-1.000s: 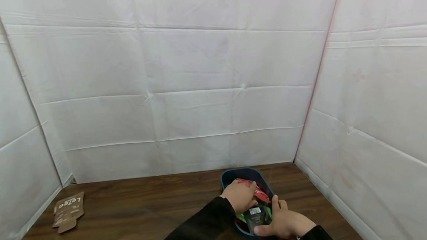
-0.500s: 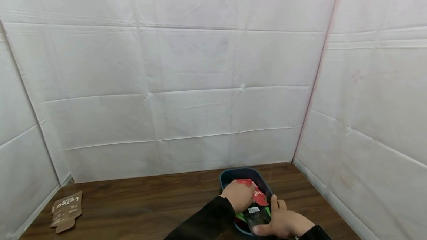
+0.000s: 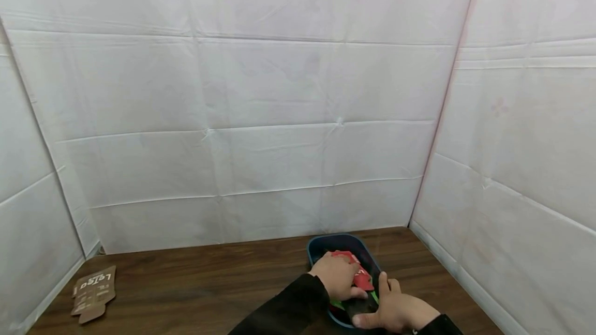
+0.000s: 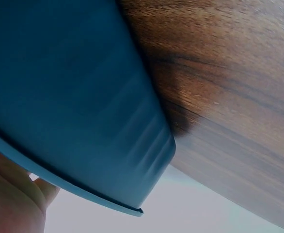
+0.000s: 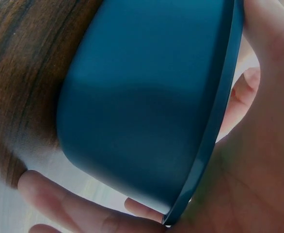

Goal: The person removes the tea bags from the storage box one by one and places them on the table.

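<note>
At table's right front corner, dark blue tub (image 3: 321, 246) on wooden table (image 3: 195, 283). Left hand (image 3: 336, 276) presses flat on red packet (image 3: 360, 275) inside tub, fingers relaxed. Right hand (image 3: 398, 310) grips tub's near rim, fingers curled around it. Brown card (image 3: 94, 292) far left.

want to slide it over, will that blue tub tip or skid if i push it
The tub looks low and wide, so it will probably slide rather than tip. Its smooth plastic wall on the polished table may skid easily. The flat packets inside look light, adding little weight.
</note>
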`<act>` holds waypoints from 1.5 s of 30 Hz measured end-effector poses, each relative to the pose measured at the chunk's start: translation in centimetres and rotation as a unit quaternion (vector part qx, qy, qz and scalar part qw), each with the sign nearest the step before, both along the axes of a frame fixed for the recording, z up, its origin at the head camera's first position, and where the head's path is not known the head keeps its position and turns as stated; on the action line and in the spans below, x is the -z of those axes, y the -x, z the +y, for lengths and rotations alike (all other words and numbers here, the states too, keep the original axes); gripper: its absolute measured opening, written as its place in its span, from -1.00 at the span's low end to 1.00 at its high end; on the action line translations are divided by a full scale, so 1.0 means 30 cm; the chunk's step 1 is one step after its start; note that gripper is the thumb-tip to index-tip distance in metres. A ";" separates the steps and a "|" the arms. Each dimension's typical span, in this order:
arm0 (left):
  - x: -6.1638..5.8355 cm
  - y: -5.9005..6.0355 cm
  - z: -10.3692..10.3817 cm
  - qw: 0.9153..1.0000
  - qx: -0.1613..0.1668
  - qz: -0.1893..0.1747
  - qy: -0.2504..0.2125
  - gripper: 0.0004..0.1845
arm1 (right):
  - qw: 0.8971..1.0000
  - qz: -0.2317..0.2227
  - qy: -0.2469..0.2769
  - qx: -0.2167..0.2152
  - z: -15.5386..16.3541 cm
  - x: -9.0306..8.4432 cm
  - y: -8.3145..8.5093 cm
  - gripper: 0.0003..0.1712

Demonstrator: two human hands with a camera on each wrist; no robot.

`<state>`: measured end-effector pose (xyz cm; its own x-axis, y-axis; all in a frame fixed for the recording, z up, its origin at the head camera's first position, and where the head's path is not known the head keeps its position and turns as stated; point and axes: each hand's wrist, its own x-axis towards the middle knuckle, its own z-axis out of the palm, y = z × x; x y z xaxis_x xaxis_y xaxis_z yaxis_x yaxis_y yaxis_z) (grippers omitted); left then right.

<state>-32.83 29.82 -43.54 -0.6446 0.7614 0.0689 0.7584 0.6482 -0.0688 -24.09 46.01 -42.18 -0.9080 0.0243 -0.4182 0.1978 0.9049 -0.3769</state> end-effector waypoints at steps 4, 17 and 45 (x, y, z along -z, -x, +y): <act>-0.003 0.001 0.001 1.000 0.012 0.007 0.005 -0.35 | 1.000 -0.003 0.000 0.001 -0.005 -0.006 -0.002 0.60; -0.029 -0.033 0.023 1.000 -0.018 0.012 -0.008 -0.79 | 1.000 -0.013 0.007 0.006 0.033 0.063 0.047 0.67; -0.061 -0.036 -0.042 0.998 0.031 0.054 -0.017 -0.87 | 1.000 -0.009 0.008 0.008 -0.008 -0.006 0.001 0.59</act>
